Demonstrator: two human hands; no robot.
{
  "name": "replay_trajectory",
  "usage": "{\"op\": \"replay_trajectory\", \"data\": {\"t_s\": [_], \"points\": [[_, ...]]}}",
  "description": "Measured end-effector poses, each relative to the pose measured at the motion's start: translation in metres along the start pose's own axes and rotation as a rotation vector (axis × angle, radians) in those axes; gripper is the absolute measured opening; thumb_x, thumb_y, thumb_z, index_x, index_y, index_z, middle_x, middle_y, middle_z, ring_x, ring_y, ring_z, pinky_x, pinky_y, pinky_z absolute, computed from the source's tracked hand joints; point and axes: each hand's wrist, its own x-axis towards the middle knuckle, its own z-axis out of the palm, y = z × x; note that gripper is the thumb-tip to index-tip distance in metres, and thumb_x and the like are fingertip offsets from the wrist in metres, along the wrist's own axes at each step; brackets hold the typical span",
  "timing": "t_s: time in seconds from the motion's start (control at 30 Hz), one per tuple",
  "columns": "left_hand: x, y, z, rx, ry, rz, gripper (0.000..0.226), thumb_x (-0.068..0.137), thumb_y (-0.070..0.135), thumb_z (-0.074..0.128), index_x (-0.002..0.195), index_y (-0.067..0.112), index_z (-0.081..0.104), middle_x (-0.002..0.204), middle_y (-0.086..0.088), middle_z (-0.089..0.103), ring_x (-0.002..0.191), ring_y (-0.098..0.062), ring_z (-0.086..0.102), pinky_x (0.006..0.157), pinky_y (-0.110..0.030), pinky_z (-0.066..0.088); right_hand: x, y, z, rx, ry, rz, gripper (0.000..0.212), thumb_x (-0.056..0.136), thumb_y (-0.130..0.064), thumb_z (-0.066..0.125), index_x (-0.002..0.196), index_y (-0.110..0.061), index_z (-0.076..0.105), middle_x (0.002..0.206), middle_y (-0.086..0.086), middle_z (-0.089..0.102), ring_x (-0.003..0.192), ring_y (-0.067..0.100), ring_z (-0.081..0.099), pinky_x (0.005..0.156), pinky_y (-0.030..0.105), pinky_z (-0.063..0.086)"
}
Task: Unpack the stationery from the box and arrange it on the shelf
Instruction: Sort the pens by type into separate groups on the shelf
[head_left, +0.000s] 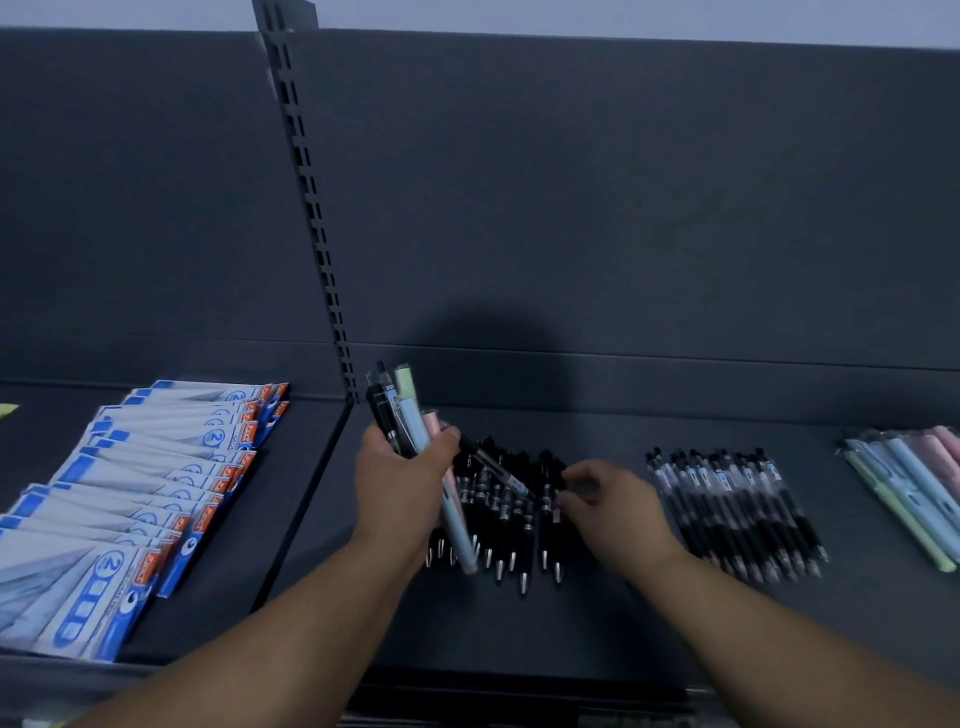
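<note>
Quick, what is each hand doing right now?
Left hand: grips a bundle of pens.
Right hand: fingers curled over the black pens; grip cannot be told.

Two arms show, and both are bare. The left arm (291, 639) has no sleeve on any part that can be seen, and the right arm (769, 623) is the same. Each arm looks wide close up and thinner at the wrist. The left hand (402, 483) and right hand (613, 512) are bare too. The right hand looks a bit blurry.
</note>
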Motion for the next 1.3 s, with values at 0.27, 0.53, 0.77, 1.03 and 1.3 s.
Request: {"op": "replay_trajectory", "data": {"t_s": [0.27, 0.53, 0.77, 1.03, 1.3], "points": [[-0.006, 0.013, 0.016, -0.085, -0.118, -0.002, 0.023, 0.08, 0.017, 0.074, 0.095, 0.016, 0.057, 0.089, -0.006, 0.066, 0.075, -0.015, 0.065, 0.061, -0.026, 0.048, -0.031, -0.051, -0.007, 0.945, -0.3, 0.481, 0.039, 0.099, -0.04, 0.047, 0.098, -0.006, 0.066, 0.056, -0.001, 0.055, 0.041, 0.007, 0.038, 0.038, 0.018, 0.032], [-0.041, 0.004, 0.064, 0.02, -0.381, -0.075, 0.027, 0.078, 0.015, 0.077, 0.094, 0.013, 0.056, 0.082, -0.009, 0.07, 0.064, -0.008, 0.065, 0.058, -0.024, 0.052, -0.012, -0.014, -0.063, 1.39, -0.068, 0.571, 0.024, 0.099, -0.016, 0.049, 0.08, -0.006, 0.059, 0.064, 0.008, 0.064, 0.049, 0.012, 0.063, 0.045, 0.021, 0.053], [-0.044, -0.005, 0.11, -0.067, -0.521, -0.485, 0.043, 0.08, 0.024, 0.075, 0.115, 0.008, 0.057, 0.076, -0.006, 0.07, 0.071, -0.015, 0.068, 0.065, -0.032, 0.053, 0.013, 0.072, -0.126, 0.374, 0.085, 0.409, 0.028, 0.094, -0.028, 0.051, 0.078, -0.007, 0.057, 0.059, 0.009, 0.054, 0.048, 0.02, 0.05, 0.055, 0.026, 0.043], [-0.066, -0.014, 0.162, -0.109, -0.496, -0.515, 0.023, 0.09, 0.017, 0.064, 0.11, 0.007, 0.057, 0.078, -0.007, 0.068, 0.076, -0.018, 0.066, 0.074, -0.035, 0.056, 0.025, 0.118, -0.134, -0.251, -0.096, 0.162, 0.038, 0.087, -0.044, 0.066, 0.111, -0.017, 0.057, 0.099, 0.001, 0.061, 0.083, 0.012, 0.049, 0.068, 0.017, 0.035], [-0.083, -0.014, 0.199, -0.289, -0.222, -0.429, 0.025, 0.088, 0.015, 0.065, 0.11, 0.01, 0.054, 0.077, -0.007, 0.065, 0.074, -0.017, 0.064, 0.075, -0.035, 0.053, 0.009, 0.112, -0.15, 0.132, -0.144, -0.046, 0.036, 0.086, -0.061, 0.051, 0.08, -0.027, 0.06, 0.077, -0.008, 0.066, 0.073, 0.009, 0.064, 0.063, 0.021, 0.048]]}}
